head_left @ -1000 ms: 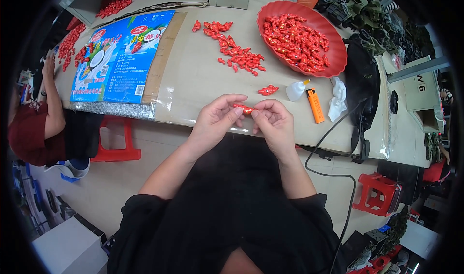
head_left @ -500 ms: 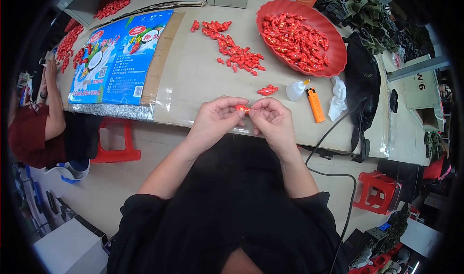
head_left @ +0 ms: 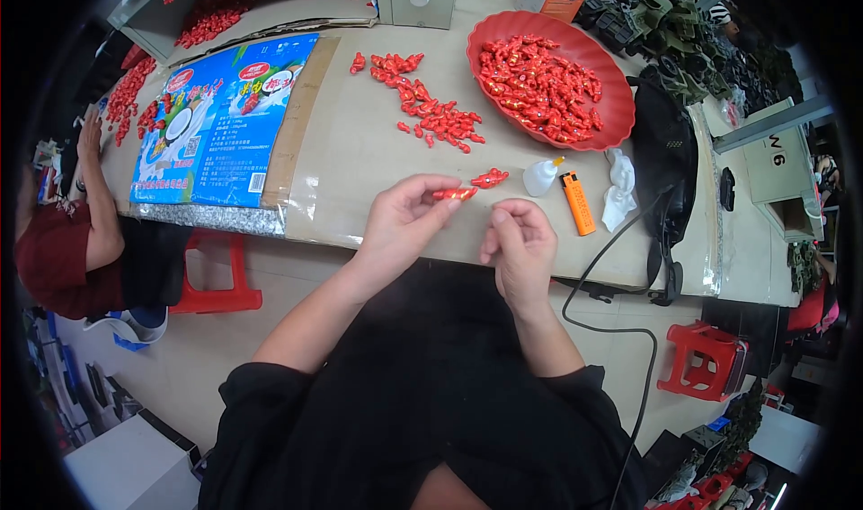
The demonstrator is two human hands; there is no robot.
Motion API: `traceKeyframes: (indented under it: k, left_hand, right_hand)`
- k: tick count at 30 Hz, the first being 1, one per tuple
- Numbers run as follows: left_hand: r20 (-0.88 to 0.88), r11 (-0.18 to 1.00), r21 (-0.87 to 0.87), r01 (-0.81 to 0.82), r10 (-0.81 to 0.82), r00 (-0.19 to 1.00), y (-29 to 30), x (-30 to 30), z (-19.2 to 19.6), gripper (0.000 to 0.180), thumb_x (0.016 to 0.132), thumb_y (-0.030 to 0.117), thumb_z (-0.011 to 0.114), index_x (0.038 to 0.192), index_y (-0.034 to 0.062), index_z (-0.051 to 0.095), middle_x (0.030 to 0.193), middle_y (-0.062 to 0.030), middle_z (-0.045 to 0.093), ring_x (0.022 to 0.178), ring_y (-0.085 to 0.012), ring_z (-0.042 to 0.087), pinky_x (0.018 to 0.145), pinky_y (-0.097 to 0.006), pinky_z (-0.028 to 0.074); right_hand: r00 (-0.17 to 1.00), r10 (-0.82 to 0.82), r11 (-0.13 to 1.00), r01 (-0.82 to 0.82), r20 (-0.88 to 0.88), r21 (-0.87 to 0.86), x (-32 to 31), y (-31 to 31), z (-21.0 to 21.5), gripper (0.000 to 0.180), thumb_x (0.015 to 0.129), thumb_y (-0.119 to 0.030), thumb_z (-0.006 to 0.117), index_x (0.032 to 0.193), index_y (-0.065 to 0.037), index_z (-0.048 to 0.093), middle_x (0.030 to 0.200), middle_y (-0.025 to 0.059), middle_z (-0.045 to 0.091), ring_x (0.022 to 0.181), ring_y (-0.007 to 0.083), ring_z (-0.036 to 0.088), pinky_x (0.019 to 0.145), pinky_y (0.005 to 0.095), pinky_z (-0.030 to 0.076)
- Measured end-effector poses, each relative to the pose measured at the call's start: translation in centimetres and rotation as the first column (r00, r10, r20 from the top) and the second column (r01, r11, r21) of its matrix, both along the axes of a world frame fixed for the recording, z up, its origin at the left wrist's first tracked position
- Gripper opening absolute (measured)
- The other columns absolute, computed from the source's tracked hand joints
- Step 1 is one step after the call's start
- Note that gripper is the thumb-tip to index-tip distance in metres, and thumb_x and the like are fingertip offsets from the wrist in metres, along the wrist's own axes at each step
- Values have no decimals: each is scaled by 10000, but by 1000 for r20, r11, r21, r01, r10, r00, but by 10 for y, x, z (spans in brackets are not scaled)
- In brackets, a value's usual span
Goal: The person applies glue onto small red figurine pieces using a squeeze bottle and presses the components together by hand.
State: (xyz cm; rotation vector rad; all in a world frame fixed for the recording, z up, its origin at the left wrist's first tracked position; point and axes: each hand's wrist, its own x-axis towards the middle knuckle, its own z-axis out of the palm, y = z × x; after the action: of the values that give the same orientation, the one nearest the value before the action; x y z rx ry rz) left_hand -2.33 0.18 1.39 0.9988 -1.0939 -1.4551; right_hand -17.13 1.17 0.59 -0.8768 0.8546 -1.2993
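Between thumb and fingers, my left hand pinches a small shiny red piece with gold marks, its end sticking out to the right. My right hand is apart from that piece, its fingers curled and its thumb laid against them; whether something tiny is inside cannot be seen. Just beyond the hands lie a few similar red pieces in a small cluster. Right of these stand a white squeeze bottle with a yellow tip, an orange lighter and a crumpled white tissue.
A scalloped red bowl full of red-and-gold pieces sits at the back right. Loose red pieces trail across the table's middle. Flattened blue cardboard lies left, near another person's arm. A black bag and cable are at right.
My right hand has let go of the red piece and drawn away to the right and nearer to me. My left hand keeps the piece, now tilted upward to the right.
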Motion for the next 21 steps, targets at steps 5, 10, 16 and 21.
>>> traceKeyframes:
  k: [5,10,16,21]
  left_hand:
    - [449,869,-494,3,252,857,-32,-24,0,164,756,14,562,920,5,575,836,-76,572,783,-198,555,695,-285,444]
    - [619,725,-643,247,301,726,-40,-34,-10,178,714,-2,563,890,11,582,825,-109,546,782,-269,527,695,-343,437]
    - [506,722,-691,25,459,730,-61,-21,17,213,714,-35,582,920,18,592,830,-96,555,764,-244,544,676,-311,459]
    - [548,671,-726,148,436,714,-114,-50,29,212,731,2,575,942,24,586,874,-106,551,839,-262,535,737,-326,446]
  right_hand:
    - [968,-236,957,215,-90,-194,-12,3,3,79,832,-22,496,896,25,495,673,40,498,474,68,447,425,197,391]
    - [933,-311,939,272,-180,-210,-36,2,3,89,825,-20,510,906,13,495,682,22,504,500,55,462,455,177,387]
    - [919,-376,917,350,-122,-191,-44,-4,-4,87,837,-32,493,905,23,493,706,49,489,472,63,427,425,200,376]
    - [926,-364,923,345,-98,-173,-44,-4,-6,90,828,-38,511,900,13,501,699,33,505,494,61,461,447,183,387]
